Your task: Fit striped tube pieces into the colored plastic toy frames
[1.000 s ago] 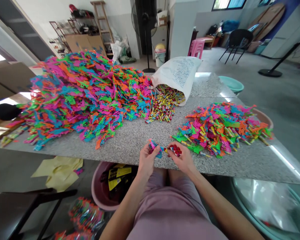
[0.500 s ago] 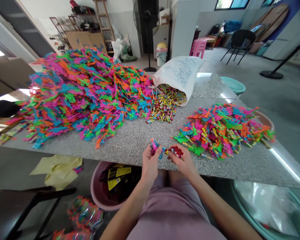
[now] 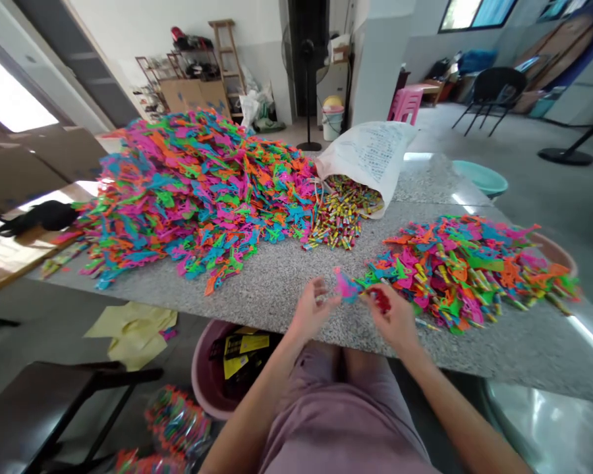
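A toy [image 3: 344, 287] is pinched above the table [image 3: 277, 280] by the right hand [image 3: 398, 322], red tubes [image 3: 381, 301] gathered in its palm. The left hand [image 3: 312, 309] is held beside it, fingers parted. Tubed toys, seemingly finished, are piled [image 3: 457, 273] rightward; a larger heap [image 3: 192, 184], apparently untubed, is left. The toy is blurred; the bag's [image 3: 373, 155] depths are hidden.

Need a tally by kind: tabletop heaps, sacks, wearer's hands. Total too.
Colourful plastic heaps, larger heap and smaller heap: 2
Small-tube heap: 1
White sack: 1
Hands, left hand and right hand: 2
Total: 6
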`<state>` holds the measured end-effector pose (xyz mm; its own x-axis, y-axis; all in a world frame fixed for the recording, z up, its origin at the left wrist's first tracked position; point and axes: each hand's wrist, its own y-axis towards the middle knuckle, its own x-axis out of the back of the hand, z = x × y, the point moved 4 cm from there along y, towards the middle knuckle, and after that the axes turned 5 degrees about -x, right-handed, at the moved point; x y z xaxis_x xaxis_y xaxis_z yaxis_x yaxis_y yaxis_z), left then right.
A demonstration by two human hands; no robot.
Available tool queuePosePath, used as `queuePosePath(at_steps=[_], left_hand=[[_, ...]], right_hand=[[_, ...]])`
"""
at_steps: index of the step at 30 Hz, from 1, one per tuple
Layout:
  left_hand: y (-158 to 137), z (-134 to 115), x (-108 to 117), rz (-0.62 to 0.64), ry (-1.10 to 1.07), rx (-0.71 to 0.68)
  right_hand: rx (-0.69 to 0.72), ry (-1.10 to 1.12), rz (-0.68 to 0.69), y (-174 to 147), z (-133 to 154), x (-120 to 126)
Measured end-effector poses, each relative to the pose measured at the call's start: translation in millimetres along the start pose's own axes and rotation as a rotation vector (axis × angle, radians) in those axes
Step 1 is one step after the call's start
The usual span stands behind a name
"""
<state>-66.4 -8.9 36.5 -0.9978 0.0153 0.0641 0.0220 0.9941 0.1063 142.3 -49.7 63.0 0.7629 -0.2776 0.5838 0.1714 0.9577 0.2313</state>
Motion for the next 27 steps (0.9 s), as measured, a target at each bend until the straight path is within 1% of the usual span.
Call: queuePosePath(at_steps=[1, 3, 4, 5, 6, 7, 8, 9, 10, 12, 14, 15, 16, 17, 19, 20, 21, 22, 23, 24, 25, 27], left_hand=[[12.6, 4.5, 22.3, -0.069, 0.180, -0.012], [36.1, 8.9, 80.6, -0.310, 0.611, -0.046], [44.4, 10.6, 111.6, -0.446, 0.804, -0.018], [50.2, 13.1, 139.8, -0.548, 0.959, 0.048], [53.9, 17.3, 162.9, -0.581, 1.064, 0.144], [55.5, 21.0, 179.6, -0.574, 1.130, 0.205], [55.3, 24.7, 189.4, -0.535, 1.165, 0.237], [53.7, 28.2, 192.7, -0.480, 1.178, 0.240], [50.8, 31.0, 190.4, -0.425, 1.179, 0.216], [43.8, 35.6, 175.1, -0.336, 1.172, 0.148], [38.3, 38.6, 154.8, -0.305, 1.092, 0.087], [36.8, 38.9, 144.8, -0.312, 0.997, 0.054], [35.8, 38.2, 135.4, -0.339, 0.852, 0.021], [34.8, 36.9, 126.7, -0.382, 0.658, -0.004], [31.6, 33.8, 107.4, -0.451, 0.180, -0.002], [28.7, 31.8, 94.9, -0.456, -0.063, 0.030], [24.5, 28.9, 80.4, -0.437, -0.281, 0.077], [19.1, 24.6, 64.4, -0.395, -0.455, 0.129], [12.5, 19.1, 48.2, -0.341, -0.577, 0.175], [5.2, 13.0, 33.3, -0.293, -0.651, 0.207], [-2.1, 7.1, 20.6, -0.255, -0.679, 0.222], [-14.1, -2.5, 2.9, -0.211, -0.647, 0.210]], right_hand=[[-0.009, -0.087, -0.086, 8.2, -15.5, 11.5], [0.005, -0.305, -0.236, 22.1, -42.0, 32.6], [0.036, -0.378, -0.287, 26.7, -50.8, 39.9], [0.074, -0.419, -0.321, 29.0, -56.1, 44.0], [0.114, -0.423, -0.339, 29.1, -58.0, 44.8], [0.151, -0.397, -0.343, 27.2, -56.8, 42.3], [0.175, -0.356, -0.341, 24.0, -53.2, 36.8], [0.181, -0.304, -0.330, 20.2, -48.1, 28.8], [0.171, -0.244, -0.304, 16.5, -42.3, 18.6], [0.117, -0.089, -0.195, 11.1, -29.9, -5.9], [0.036, 0.108, -0.042, 8.0, -18.5, -30.7], [-0.006, 0.201, 0.029, 7.0, -13.0, -41.5], [-0.048, 0.279, 0.088, 6.2, -7.6, -50.6], [-0.086, 0.339, 0.133, 5.6, -2.4, -58.0], [-0.133, 0.419, 0.198, 4.8, 8.1, -68.7], [-0.140, 0.443, 0.216, 4.8, 13.2, -72.3], [-0.135, 0.457, 0.222, 5.0, 17.9, -74.5], [-0.121, 0.460, 0.217, 5.3, 22.1, -75.6], [-0.103, 0.455, 0.206, 5.7, 25.5, -75.7], [-0.087, 0.446, 0.197, 5.9, 27.9, -75.0], [-0.077, 0.438, 0.196, 5.8, 29.4, -73.8], [-0.084, 0.444, 0.209, 4.8, 29.5, -69.4]])
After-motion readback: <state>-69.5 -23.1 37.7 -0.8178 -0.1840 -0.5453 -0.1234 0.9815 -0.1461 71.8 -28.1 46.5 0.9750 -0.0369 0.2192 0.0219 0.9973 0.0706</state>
